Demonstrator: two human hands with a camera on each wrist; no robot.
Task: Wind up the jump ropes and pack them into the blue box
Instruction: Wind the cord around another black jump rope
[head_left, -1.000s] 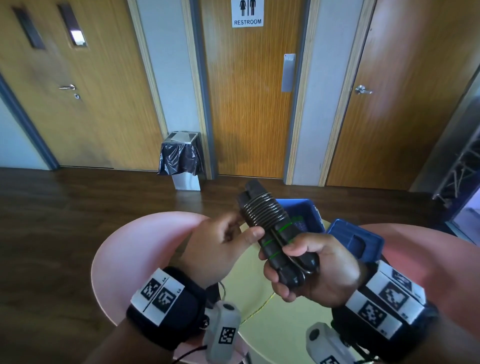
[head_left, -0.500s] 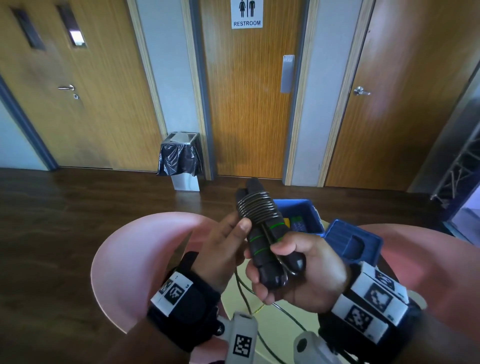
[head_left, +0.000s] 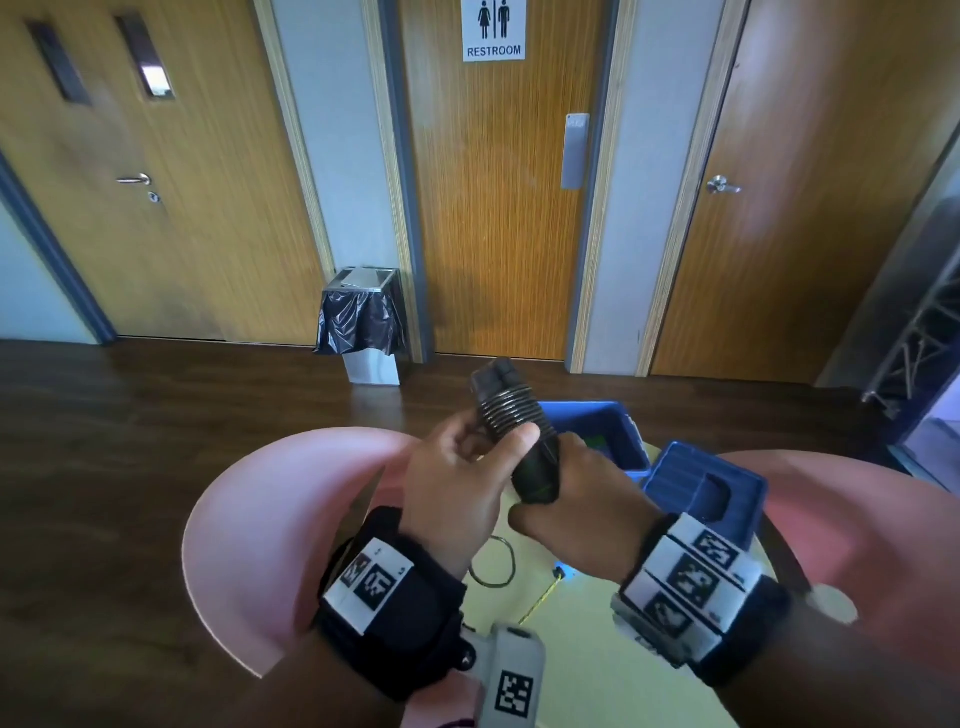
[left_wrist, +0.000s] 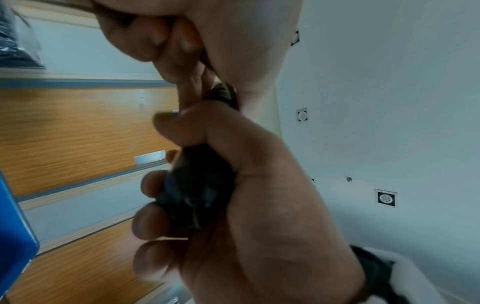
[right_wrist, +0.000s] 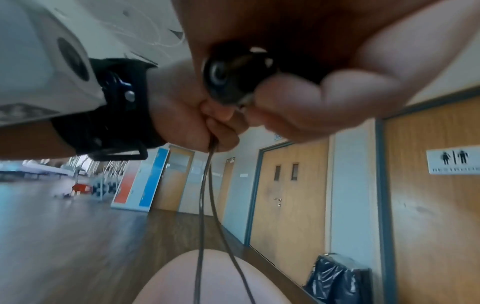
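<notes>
A black jump rope (head_left: 506, 410) has its two handles held together, with several turns of dark cord wound round their upper half. My right hand (head_left: 566, 467) grips the lower ends of the handles (right_wrist: 233, 76). My left hand (head_left: 498, 441) sits against the coils with its thumb on them and pinches the loose cord (right_wrist: 205, 195), which hangs down in two strands toward the table. The blue box (head_left: 623, 415) stands open just behind the hands, something green inside it. Its lid (head_left: 701, 493) lies to its right.
A pale yellow-green table (head_left: 571, 649) lies under my hands, with pink chairs (head_left: 270, 519) on both sides. On the table lie a dark cord loop (head_left: 493, 566) and a yellow rope (head_left: 540, 597). A bagged bin (head_left: 363, 322) stands by the doors.
My left hand has swung round the handles with the cord, from beside them to thumb on the coils. The right hand has turned over, still gripping the handles.
</notes>
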